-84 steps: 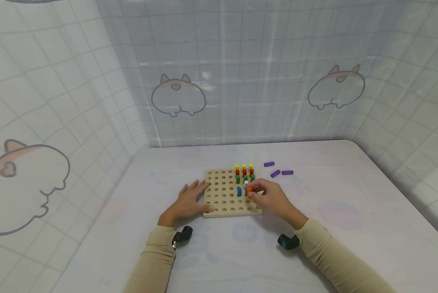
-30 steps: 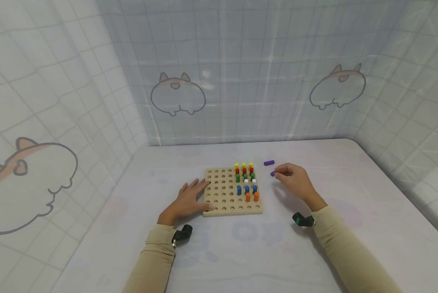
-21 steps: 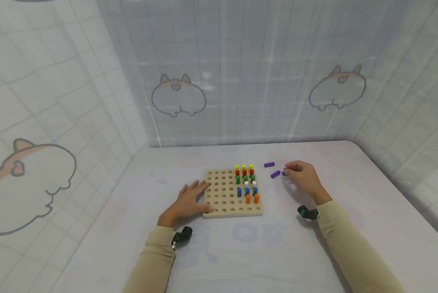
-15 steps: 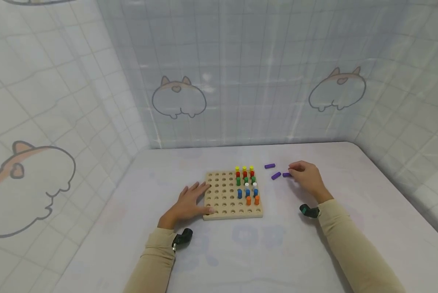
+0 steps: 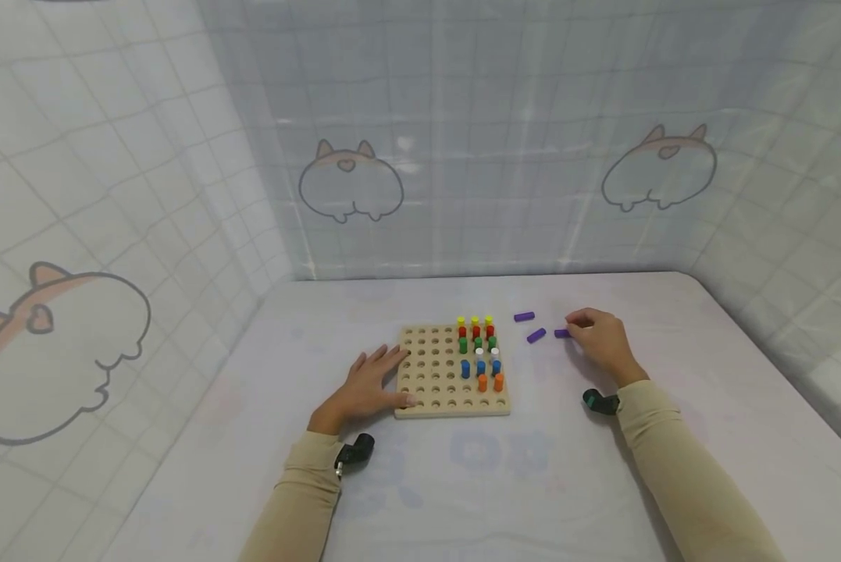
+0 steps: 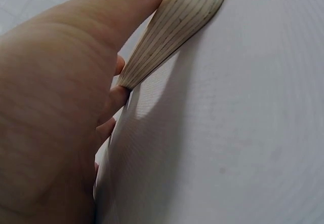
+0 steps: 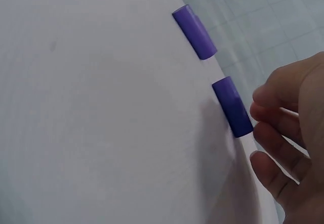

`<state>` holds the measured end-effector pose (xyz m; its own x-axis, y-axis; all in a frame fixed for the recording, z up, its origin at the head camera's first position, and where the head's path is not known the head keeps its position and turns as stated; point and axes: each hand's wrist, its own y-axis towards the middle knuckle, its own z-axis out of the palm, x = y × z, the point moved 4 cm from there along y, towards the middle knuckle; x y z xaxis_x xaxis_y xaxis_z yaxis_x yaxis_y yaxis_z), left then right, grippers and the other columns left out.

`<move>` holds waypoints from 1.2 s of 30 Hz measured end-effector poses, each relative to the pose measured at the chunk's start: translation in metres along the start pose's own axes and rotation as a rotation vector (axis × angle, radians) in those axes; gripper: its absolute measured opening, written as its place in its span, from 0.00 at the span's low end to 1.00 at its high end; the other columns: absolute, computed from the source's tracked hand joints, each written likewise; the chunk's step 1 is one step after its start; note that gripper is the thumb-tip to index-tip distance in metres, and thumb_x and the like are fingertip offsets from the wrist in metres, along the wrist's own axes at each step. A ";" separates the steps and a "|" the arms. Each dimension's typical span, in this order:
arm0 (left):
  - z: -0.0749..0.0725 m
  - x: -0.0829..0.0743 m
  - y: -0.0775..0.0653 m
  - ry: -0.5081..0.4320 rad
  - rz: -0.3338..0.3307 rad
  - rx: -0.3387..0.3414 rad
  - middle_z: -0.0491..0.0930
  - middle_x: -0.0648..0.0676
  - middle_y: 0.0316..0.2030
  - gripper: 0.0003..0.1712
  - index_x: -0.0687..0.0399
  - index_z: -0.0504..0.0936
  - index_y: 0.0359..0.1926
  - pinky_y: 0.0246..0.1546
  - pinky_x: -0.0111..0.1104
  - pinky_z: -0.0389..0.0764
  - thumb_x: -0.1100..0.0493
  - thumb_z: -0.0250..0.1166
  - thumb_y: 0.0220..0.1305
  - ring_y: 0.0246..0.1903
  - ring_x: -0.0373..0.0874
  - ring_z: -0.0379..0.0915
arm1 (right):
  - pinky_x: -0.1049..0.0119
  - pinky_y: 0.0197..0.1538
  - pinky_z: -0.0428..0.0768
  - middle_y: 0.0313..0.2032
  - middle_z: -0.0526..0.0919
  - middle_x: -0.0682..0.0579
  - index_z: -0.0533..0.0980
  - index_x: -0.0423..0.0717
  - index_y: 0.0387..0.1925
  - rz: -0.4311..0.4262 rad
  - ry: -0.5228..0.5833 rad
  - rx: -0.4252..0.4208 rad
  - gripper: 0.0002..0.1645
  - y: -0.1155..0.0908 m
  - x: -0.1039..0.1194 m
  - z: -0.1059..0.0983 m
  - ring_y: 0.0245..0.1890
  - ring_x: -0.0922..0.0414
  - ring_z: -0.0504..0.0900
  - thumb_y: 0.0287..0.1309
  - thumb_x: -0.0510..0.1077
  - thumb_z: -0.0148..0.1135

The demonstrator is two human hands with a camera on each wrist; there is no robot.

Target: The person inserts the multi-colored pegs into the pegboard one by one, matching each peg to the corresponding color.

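My left hand (image 5: 366, 388) rests at the left edge of a wooden pegboard (image 5: 427, 382), fingers spread and thumb on its front left corner. In the left wrist view, the board's layered edge (image 6: 177, 24) shows beyond the hand. My right hand (image 5: 603, 341) is at the right end of the rightmost purple peg (image 5: 561, 333). Its bent fingertips (image 7: 259, 112) are close beside a purple peg (image 7: 233, 107) in the right wrist view; I cannot tell whether they pinch it. Two more purple pegs lie close by, one slanted (image 5: 536, 336) and one farther back (image 5: 524, 317).
Upright pegs fill part of the board's right side: yellow (image 5: 475, 320), red (image 5: 476, 332), green (image 5: 478, 343), white (image 5: 494, 353), blue (image 5: 465, 370) and orange (image 5: 482, 383). A pale cloth (image 5: 476, 499) covers the table. Patterned curtains (image 5: 490, 203) hang behind and at the sides.
An orange peg in the right hand went into the board. The right hand then moved right, past the slanted purple peg to the rightmost one, which has shifted slightly right. The left hand stayed put.
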<state>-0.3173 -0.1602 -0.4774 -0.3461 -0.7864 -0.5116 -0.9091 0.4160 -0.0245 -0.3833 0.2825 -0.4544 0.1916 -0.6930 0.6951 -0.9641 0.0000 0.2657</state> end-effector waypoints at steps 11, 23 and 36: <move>-0.001 -0.001 0.001 0.007 0.008 0.000 0.53 0.53 0.77 0.60 0.45 0.55 0.79 0.74 0.50 0.30 0.24 0.66 0.53 0.78 0.51 0.36 | 0.39 0.65 0.67 0.52 0.83 0.37 0.84 0.39 0.49 0.006 -0.079 0.113 0.14 -0.002 -0.006 0.005 0.61 0.36 0.73 0.65 0.39 0.62; -0.002 -0.001 0.002 0.005 0.011 -0.004 0.53 0.53 0.77 0.61 0.46 0.55 0.79 0.74 0.51 0.31 0.24 0.65 0.53 0.78 0.52 0.37 | 0.41 0.61 0.72 0.50 0.83 0.38 0.83 0.40 0.49 0.052 -0.001 0.055 0.13 -0.007 -0.003 0.005 0.56 0.40 0.76 0.68 0.40 0.61; -0.001 0.000 0.002 -0.005 0.009 -0.004 0.52 0.51 0.77 0.61 0.44 0.55 0.79 0.74 0.49 0.30 0.23 0.65 0.52 0.78 0.49 0.35 | 0.47 0.55 0.78 0.53 0.82 0.39 0.76 0.40 0.60 0.062 0.097 0.054 0.22 -0.016 0.008 0.006 0.54 0.42 0.80 0.70 0.45 0.61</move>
<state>-0.3194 -0.1600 -0.4768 -0.3531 -0.7802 -0.5164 -0.9067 0.4214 -0.0168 -0.3675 0.2726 -0.4577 0.1459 -0.6195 0.7713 -0.9826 -0.0003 0.1856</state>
